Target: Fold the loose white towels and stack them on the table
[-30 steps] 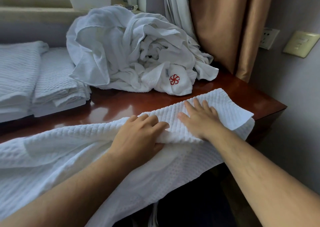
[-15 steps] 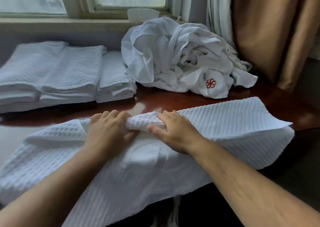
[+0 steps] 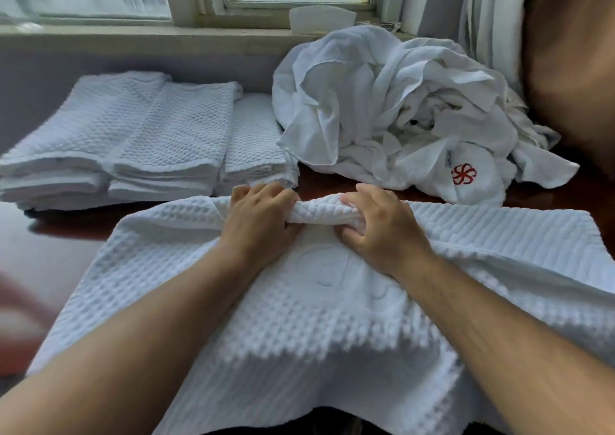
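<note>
Fingers (image 3: 278,198) round towel's (image 3: 299,321) far edge (table (image 3: 63,231) leftward)

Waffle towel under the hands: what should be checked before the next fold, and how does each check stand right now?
1. Left hand grips the waffle towel at its bunched far ridge: ok.
2. Right hand grips the same ridge beside it: ok.
3. Towel lies smooth for folding: not ok, it is gathered up between the hands.
4. Towel's near edge squared up: cannot tell, it runs below the frame.
5. Folded stacks sit tidy on the table, ready for another: ok.
6. Loose pile clear of the towel's far right edge: cannot tell, they look very close.
</note>
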The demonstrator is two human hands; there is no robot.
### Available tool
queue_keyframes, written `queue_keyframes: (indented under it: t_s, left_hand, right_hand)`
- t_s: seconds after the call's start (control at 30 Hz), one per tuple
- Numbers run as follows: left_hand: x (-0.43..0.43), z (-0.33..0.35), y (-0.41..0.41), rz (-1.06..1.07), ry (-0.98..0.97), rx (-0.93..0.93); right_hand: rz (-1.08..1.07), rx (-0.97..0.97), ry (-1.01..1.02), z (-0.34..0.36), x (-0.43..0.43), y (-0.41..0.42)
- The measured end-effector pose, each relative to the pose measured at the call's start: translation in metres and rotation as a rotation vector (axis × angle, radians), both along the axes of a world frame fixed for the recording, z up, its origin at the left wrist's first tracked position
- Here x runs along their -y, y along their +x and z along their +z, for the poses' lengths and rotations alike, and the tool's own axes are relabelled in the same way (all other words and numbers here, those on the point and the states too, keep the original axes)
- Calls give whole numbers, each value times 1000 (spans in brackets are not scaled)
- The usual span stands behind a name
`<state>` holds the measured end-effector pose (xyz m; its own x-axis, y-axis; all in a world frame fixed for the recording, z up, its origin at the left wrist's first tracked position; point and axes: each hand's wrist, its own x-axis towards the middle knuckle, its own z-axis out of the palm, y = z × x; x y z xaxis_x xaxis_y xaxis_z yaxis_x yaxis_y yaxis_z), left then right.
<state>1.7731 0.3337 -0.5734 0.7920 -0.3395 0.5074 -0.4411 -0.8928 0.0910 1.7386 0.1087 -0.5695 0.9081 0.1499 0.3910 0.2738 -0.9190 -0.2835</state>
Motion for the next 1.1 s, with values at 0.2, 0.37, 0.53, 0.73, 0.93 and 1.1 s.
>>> queue_keyframes:
  t_s: [0.2,0.37,0.53,0.73,0.93,1.1]
  left_hand:
    - [-6,7,-4,66,21,47]
    - [-73,3,-17,323,15,68]
    - [-109,-4,-29,450,1,42]
    - [-127,-2,-46,602,-434,-180]
    - [-138,1,-53,646,-864,-119]
    - [-149,34,-34,681,-1253,-317]
  right_hand:
    - [61,363,-121,-3,-4,0]
    - [34,200,-74,1,-4,-10]
    - [85,126,-177,14,-45,-17]
    - [168,242,-180,6,-119,-27]
    - [235,276,-29,-5,-120,-24]
    - [348,240,10,-5,-119,-28]
